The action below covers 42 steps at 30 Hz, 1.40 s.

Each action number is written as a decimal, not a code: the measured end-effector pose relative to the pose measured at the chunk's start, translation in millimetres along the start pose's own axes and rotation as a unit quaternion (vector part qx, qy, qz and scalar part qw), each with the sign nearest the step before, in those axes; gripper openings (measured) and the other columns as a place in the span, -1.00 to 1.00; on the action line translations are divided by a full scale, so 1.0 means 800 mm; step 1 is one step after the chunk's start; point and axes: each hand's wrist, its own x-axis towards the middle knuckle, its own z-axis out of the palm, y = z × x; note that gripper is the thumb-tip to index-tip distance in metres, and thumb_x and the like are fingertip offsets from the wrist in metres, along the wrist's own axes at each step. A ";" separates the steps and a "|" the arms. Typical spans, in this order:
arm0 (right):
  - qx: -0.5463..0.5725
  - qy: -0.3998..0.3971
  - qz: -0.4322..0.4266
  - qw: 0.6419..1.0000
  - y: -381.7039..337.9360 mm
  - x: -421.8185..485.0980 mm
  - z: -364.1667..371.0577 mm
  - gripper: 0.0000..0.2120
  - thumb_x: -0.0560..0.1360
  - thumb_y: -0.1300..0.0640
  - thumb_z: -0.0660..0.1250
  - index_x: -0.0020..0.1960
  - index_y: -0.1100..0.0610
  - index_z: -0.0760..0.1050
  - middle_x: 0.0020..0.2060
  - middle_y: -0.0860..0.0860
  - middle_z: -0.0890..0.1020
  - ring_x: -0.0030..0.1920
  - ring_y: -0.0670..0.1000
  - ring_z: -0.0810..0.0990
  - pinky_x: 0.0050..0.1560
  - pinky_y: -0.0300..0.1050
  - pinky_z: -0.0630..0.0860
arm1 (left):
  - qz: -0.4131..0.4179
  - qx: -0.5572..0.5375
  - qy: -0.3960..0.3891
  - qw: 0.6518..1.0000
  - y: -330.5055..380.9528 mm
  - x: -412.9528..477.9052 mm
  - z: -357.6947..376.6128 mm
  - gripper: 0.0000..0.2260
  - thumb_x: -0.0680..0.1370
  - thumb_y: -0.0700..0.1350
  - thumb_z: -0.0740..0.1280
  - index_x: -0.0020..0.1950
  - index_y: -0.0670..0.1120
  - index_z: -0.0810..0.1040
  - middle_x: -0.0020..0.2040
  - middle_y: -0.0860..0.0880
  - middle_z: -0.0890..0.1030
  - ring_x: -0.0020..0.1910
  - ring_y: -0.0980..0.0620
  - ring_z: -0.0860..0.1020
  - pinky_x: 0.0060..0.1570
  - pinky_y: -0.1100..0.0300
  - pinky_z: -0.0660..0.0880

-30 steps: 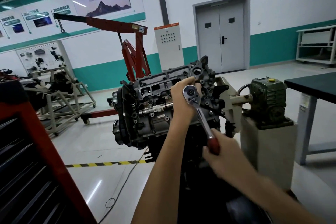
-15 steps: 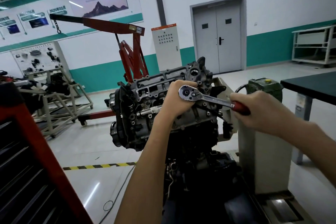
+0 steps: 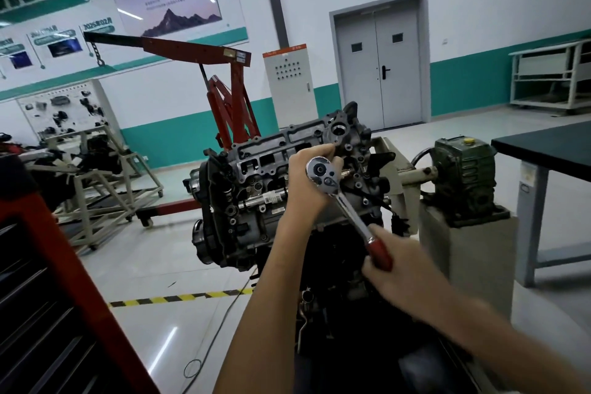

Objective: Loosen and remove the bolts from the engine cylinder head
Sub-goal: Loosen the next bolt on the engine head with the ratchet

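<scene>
The grey cast-metal engine cylinder head (image 3: 281,150) sits tilted on a beige stand (image 3: 403,176) in mid-view. A chrome ratchet wrench with a red handle (image 3: 347,208) is seated on its upper right face, and the bolt under it is hidden. The left hand (image 3: 307,185) has its grip curled round the ratchet's head, steadying it. The right hand (image 3: 403,272) is clenched on the red handle's end. The bolt is probably stiff and tight at first, then small and oily once free, so best pinched by its head.
</scene>
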 end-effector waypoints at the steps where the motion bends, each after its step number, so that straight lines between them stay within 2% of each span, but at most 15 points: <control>1: -0.061 -0.030 -0.031 0.997 0.006 0.012 -0.027 -0.88 0.36 0.35 0.34 -0.19 0.20 0.44 -0.52 -0.02 0.45 -0.57 -0.08 0.41 -0.49 -0.28 0.43 | 0.005 0.003 -0.020 1.000 0.001 0.001 -0.007 -0.66 0.42 -0.28 0.26 -0.46 -0.04 0.20 -0.50 0.02 0.24 -0.47 0.07 0.20 -0.41 0.16 0.14; 3: -0.211 -0.070 -0.085 0.971 0.011 0.042 -0.078 -0.90 0.40 0.29 0.33 -0.13 0.16 0.44 -0.46 -0.02 0.51 -0.52 -0.08 0.49 -0.48 -0.14 0.52 | 0.016 0.004 -0.060 0.998 0.001 0.002 -0.017 -0.71 0.38 -0.26 0.25 -0.47 -0.05 0.24 -0.50 -0.03 0.26 -0.44 0.11 0.18 -0.42 0.19 0.14; 5: -0.327 -0.047 -0.129 0.935 0.010 0.065 -0.112 -0.93 0.42 0.20 0.30 -0.12 0.09 0.44 -0.47 -0.08 0.49 -0.50 -0.09 0.50 -0.47 -0.13 0.52 | 0.022 0.014 -0.088 0.996 0.001 0.000 -0.017 -0.79 0.34 -0.27 0.25 -0.48 -0.08 0.35 -0.50 -0.09 0.36 -0.48 0.19 0.36 -0.44 0.18 0.19; 6: -0.342 -0.036 -0.138 0.929 0.010 0.068 -0.117 -0.93 0.41 0.19 0.31 -0.13 0.08 0.44 -0.48 -0.09 0.48 -0.51 -0.09 0.49 -0.48 -0.15 0.51 | 0.021 0.018 -0.085 0.996 0.000 -0.001 -0.015 -0.79 0.33 -0.28 0.25 -0.48 -0.07 0.37 -0.50 -0.08 0.39 -0.30 0.10 0.58 -0.45 0.16 0.20; 7: -0.331 -0.031 -0.136 0.933 0.011 0.065 -0.113 -0.91 0.39 0.22 0.33 -0.13 0.10 0.45 -0.49 -0.08 0.48 -0.51 -0.11 0.48 -0.49 -0.18 0.50 | 0.018 0.015 -0.071 0.997 -0.001 -0.003 -0.012 -0.74 0.34 -0.29 0.25 -0.49 -0.02 0.32 -0.51 -0.02 0.35 -0.50 0.21 0.35 -0.44 0.17 0.18; 8: -0.297 -0.027 -0.121 0.947 0.015 0.055 -0.100 -0.88 0.38 0.27 0.36 -0.13 0.13 0.46 -0.48 -0.06 0.49 -0.52 -0.12 0.48 -0.50 -0.20 0.50 | 0.013 0.008 -0.048 0.999 -0.003 -0.004 -0.008 -0.69 0.35 -0.30 0.24 -0.48 0.01 0.24 -0.51 0.03 0.28 -0.40 0.19 0.13 -0.42 0.17 0.15; 13: 0.042 0.059 0.048 0.996 -0.012 -0.016 0.035 -0.73 0.39 0.33 0.36 -0.23 0.03 0.35 -0.55 -0.10 0.38 -0.55 -0.20 0.43 -0.53 -0.48 0.29 | -0.012 -0.037 0.064 0.997 -0.008 -0.005 0.014 -0.69 0.41 -0.29 0.26 -0.46 -0.13 0.22 -0.48 -0.05 0.23 -0.44 0.06 0.21 -0.39 0.14 0.15; 17: 0.174 0.063 0.091 0.978 -0.029 -0.022 0.093 -0.75 0.42 0.30 0.31 -0.26 0.02 0.31 -0.53 -0.05 0.39 -0.57 -0.11 0.36 -0.53 -0.15 0.41 | -0.006 -0.019 0.067 0.998 -0.004 -0.005 0.015 -0.66 0.43 -0.30 0.27 -0.43 -0.05 0.21 -0.49 0.04 0.21 -0.45 0.13 0.18 -0.41 0.19 0.13; 20: 0.056 0.004 0.054 0.997 -0.006 -0.011 0.045 -0.81 0.41 0.30 0.32 -0.12 0.06 0.39 -0.43 0.00 0.41 -0.53 -0.13 0.36 -0.51 -0.42 0.31 | -0.016 -0.013 0.025 0.999 -0.009 -0.009 0.001 -0.63 0.45 -0.34 0.29 -0.45 -0.08 0.21 -0.48 0.00 0.23 -0.44 0.07 0.20 -0.40 0.17 0.14; 23: -0.126 -0.070 -0.059 0.988 0.014 0.023 -0.049 -0.88 0.39 0.33 0.33 -0.10 0.19 0.45 -0.46 -0.02 0.49 -0.54 -0.09 0.44 -0.45 -0.24 0.49 | -0.001 -0.034 -0.037 0.999 -0.003 -0.008 -0.012 -0.75 0.40 -0.29 0.27 -0.45 -0.29 0.29 -0.47 -0.13 0.28 -0.43 0.02 0.25 -0.39 0.12 0.18; 27: -0.317 -0.068 -0.143 0.935 0.010 0.073 -0.124 -0.88 0.41 0.20 0.33 -0.16 0.04 0.40 -0.50 -0.17 0.42 -0.52 -0.20 0.44 -0.50 -0.24 0.44 | 0.020 0.003 -0.063 0.998 0.005 0.001 -0.011 -0.75 0.36 -0.24 0.27 -0.45 -0.13 0.24 -0.50 -0.15 0.25 -0.46 0.10 0.24 -0.39 0.22 0.17; 32: -0.094 0.006 -0.014 0.995 0.010 0.013 -0.029 -0.83 0.39 0.33 0.36 -0.16 0.12 0.41 -0.49 -0.08 0.45 -0.53 -0.13 0.47 -0.48 -0.34 0.43 | -0.014 -0.037 0.022 0.999 -0.005 -0.002 0.005 -0.64 0.42 -0.30 0.25 -0.46 -0.03 0.18 -0.49 -0.02 0.21 -0.45 0.03 0.19 -0.38 0.12 0.13; 36: 0.138 0.068 0.099 0.983 -0.027 -0.018 0.073 -0.72 0.43 0.28 0.34 -0.24 -0.02 0.30 -0.50 -0.07 0.43 -0.53 -0.18 0.45 -0.54 -0.41 0.34 | -0.037 -0.069 0.051 0.996 0.000 0.001 0.017 -0.64 0.42 -0.42 0.28 -0.45 -0.10 0.25 -0.52 0.05 0.24 -0.51 0.16 0.21 -0.47 0.26 0.15; 38: 0.157 0.061 0.086 0.982 -0.034 -0.019 0.088 -0.76 0.43 0.31 0.31 -0.23 0.02 0.33 -0.51 -0.07 0.43 -0.55 -0.14 0.41 -0.54 -0.31 0.37 | -0.029 -0.058 0.059 0.996 -0.003 -0.002 0.015 -0.60 0.46 -0.41 0.29 -0.44 -0.04 0.26 -0.55 0.16 0.25 -0.54 0.23 0.22 -0.46 0.41 0.17; 42: 0.007 -0.022 0.009 1.000 -0.010 -0.002 0.007 -0.69 0.38 0.37 0.33 -0.24 0.00 0.31 -0.53 -0.07 0.40 -0.55 -0.13 0.40 -0.52 -0.37 0.34 | -0.001 -0.046 0.030 0.999 -0.006 -0.005 0.000 -0.61 0.45 -0.30 0.28 -0.45 0.01 0.20 -0.51 0.09 0.24 -0.49 0.13 0.21 -0.43 0.23 0.15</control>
